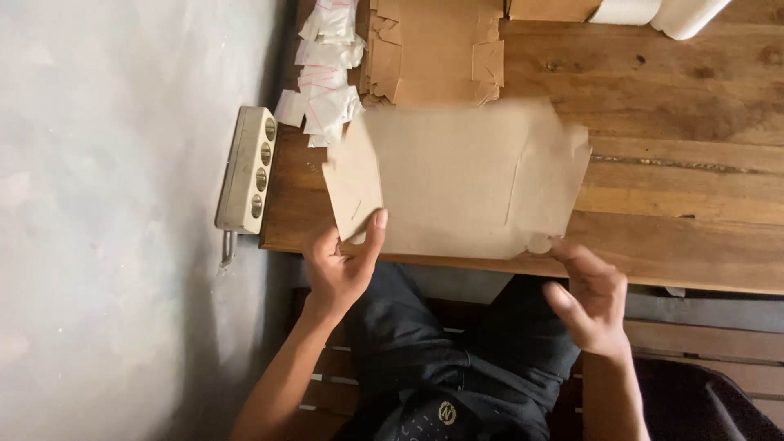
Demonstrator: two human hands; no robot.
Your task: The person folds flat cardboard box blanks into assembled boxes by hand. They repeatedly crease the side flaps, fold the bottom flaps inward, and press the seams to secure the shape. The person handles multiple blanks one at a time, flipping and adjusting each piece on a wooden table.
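A flat, unfolded brown cardboard box blank (457,175) lies blurred over the near edge of the wooden table (686,155). My left hand (341,265) pinches its left flap, thumb on top near the lower left corner. My right hand (590,296) is at the blank's lower right corner, fingers spread, its fingertips touching or just under the edge; I cannot tell whether it grips.
A stack of flat cardboard blanks (433,49) lies behind. Several small white plastic bags (327,73) are piled at the table's left end. A white power strip (247,170) hangs at the left edge by the grey wall. White rolls (661,11) sit far right. A slatted bench (702,335) is below.
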